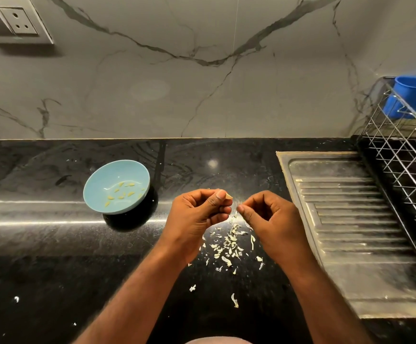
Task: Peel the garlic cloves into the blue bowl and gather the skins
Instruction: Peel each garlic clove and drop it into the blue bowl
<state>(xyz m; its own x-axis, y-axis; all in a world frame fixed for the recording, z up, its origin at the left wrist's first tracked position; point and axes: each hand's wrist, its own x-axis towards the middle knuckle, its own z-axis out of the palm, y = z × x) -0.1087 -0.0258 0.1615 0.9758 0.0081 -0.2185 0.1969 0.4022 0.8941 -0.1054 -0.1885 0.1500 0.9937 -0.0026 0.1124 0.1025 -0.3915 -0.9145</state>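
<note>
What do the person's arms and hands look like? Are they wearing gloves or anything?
No gloves. The left hand and right hand are bare, and the nails that show are short. Both forearms are bare too: no sleeves reach into view, and no watch, bracelet or ring shows.

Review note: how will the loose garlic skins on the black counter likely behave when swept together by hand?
The garlic skins look thin, curled and papery, so probably very light and floppy. They lie scattered in many small flakes, so some will likely slip past a sweeping hand. The glossy counter should let them slide easily.
</note>
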